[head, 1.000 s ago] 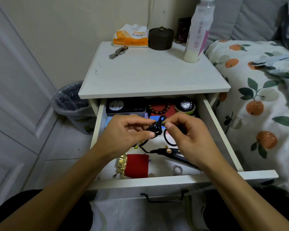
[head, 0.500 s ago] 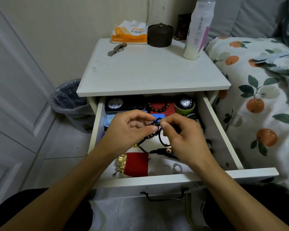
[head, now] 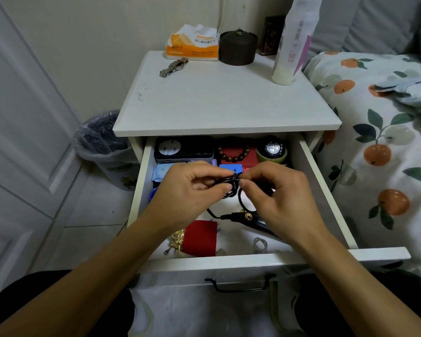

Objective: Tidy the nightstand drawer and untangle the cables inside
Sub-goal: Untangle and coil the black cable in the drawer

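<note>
The white nightstand drawer [head: 258, 260] stands pulled open in front of me. Over its middle both hands meet on a knotted black cable [head: 232, 184]. My left hand [head: 192, 190] grips the bundle from the left between thumb and curled fingers. My right hand [head: 277, 193] pinches the knot from the right. A loop of the cable hangs down to a black plug-like device [head: 243, 217] with a gold emblem, lying on the drawer floor. How the rest of the cable runs under my hands is hidden.
In the drawer lie a red pouch with gold tassel [head: 199, 237], a black box [head: 184, 149], wooden beads on a red box [head: 236, 154], a watch [head: 272, 150], blue items [head: 231, 167]. On top: tissue pack [head: 192, 43], dark jar [head: 238, 47], bottle [head: 294, 42], metal watch [head: 174, 66]. Bin [head: 102, 144] left, bed [head: 379, 142] right.
Both hands have closed in on the knot and sit slightly lower over the drawer; the view has tilted a little. The cable stays held by both hands.
</note>
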Tool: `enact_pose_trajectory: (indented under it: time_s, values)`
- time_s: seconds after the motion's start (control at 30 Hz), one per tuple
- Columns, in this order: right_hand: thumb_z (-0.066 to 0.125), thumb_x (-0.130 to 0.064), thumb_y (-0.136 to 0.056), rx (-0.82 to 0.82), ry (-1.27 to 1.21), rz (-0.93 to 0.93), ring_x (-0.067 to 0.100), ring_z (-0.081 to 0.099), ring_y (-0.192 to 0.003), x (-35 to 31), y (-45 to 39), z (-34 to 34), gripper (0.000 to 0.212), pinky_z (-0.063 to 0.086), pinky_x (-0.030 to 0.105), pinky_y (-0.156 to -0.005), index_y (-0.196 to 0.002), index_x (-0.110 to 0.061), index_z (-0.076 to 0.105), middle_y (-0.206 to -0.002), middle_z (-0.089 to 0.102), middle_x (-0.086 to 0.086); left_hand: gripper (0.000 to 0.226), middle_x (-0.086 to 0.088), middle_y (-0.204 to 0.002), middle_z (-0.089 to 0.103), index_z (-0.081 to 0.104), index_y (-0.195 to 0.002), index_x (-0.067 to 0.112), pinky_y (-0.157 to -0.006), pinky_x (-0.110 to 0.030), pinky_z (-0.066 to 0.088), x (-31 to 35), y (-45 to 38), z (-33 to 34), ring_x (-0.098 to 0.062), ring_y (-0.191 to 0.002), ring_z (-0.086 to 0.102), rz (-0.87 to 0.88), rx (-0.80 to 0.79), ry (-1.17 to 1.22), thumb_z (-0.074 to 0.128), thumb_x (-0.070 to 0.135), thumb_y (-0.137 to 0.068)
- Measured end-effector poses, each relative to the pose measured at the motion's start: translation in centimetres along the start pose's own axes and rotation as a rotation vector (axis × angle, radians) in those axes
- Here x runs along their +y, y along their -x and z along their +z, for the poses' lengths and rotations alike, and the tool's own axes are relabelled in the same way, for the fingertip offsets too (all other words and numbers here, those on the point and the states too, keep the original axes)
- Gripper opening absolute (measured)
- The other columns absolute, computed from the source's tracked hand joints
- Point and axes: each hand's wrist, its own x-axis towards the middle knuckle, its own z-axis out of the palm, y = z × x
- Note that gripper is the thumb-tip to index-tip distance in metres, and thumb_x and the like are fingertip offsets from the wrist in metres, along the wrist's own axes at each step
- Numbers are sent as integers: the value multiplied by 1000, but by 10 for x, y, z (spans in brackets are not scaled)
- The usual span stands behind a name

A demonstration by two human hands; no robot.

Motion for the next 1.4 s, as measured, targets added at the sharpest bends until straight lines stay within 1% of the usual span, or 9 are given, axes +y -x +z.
enact_pose_trajectory:
  time_s: [0.2,0.37,0.63,0.77,0.93,1.1,1.23,1.33,1.4]
  values:
    - [71,-7,-87,26,-23,-46,14,59,-69,-3,2,4,5,46,22,-60,-83,-10,73,-75,67,-1,32,-2,-92,74,72,-102,19,-76,-17,55,3,-2,0,-12,-83,73,-11,-19,115,73,-4,-81]
    - [72,-13,-83,-121,-88,239,5,62,-62,4,-1,-1,9,47,17,-57,-80,-22,69,-69,68,-8,26,2,-89,76,73,-95,22,-73,-18,56,1,-1,-4,-12,-81,74,-65,-14,87,74,0,-81]
    - [65,-16,-81,-238,102,253,10,51,-52,6,-4,-9,10,37,12,-47,-83,-25,69,-59,62,-1,24,9,-88,75,74,-93,26,-76,-16,56,-9,-5,-5,-5,-81,72,-103,92,-12,73,4,-84]
    - [65,-21,-79,-280,176,281,2,59,-70,8,-4,-7,21,40,8,-56,-99,-26,70,-80,68,-10,20,15,-81,73,74,-93,24,-69,-8,51,-16,-10,2,1,-76,71,-149,178,-60,73,6,-86]
    - [65,-11,-81,-423,249,291,4,50,-83,14,-2,-1,44,37,4,-61,-121,-27,60,-107,61,-10,21,2,-79,75,73,-86,26,-73,-22,58,-20,-17,-1,-9,-75,72,-257,268,30,74,5,-84]
    - [65,-4,-83,-443,425,256,17,49,-83,19,2,4,31,42,25,-61,-95,-24,45,-96,51,-3,15,-8,-83,76,73,-91,12,-69,-22,58,-17,-17,-6,-19,-79,74,-389,295,292,70,-2,-86]
    - [56,6,-81,-237,589,88,27,43,-74,17,-2,8,28,28,34,-55,-85,-16,39,-88,43,3,13,-12,-89,76,71,-96,6,-69,-23,58,-13,-15,-10,-22,-83,74,-452,203,416,67,-3,-87]
    - [58,1,-85,-83,308,22,28,47,-70,16,-3,11,29,37,38,-59,-71,-16,40,-79,51,6,14,-13,-90,76,72,-99,6,-71,-25,59,-13,-13,-11,-22,-83,74,-404,173,340,68,-1,-88]
    - [66,-6,-82,-96,-40,175,28,55,-70,11,-4,10,35,46,36,-66,-63,-19,40,-75,60,12,13,-11,-88,75,73,-97,9,-73,-26,60,-13,-10,-9,-20,-82,74,-352,185,240,69,1,-87]
